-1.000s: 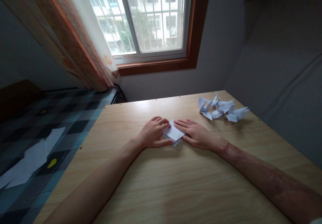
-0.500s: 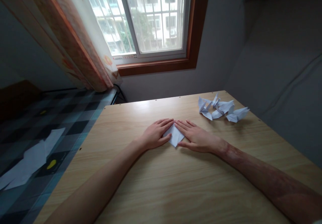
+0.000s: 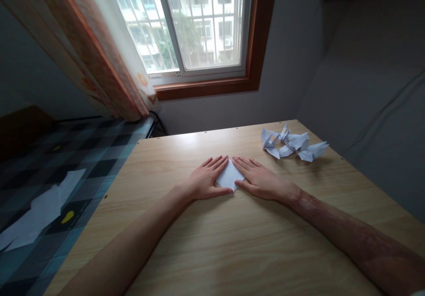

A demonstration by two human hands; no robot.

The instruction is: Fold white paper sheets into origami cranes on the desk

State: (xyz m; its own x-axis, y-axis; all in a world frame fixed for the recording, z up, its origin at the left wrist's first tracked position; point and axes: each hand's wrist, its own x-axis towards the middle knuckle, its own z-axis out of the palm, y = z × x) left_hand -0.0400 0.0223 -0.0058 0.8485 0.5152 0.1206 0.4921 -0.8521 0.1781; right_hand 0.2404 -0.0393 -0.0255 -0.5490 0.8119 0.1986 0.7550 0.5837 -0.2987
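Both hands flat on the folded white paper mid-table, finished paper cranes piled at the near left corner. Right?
Not quite. The head view shows the paper cranes at the far right corner of the wooden table, not the near left. The rest holds: the left hand and right hand lie flat on the folded white paper mid-table.
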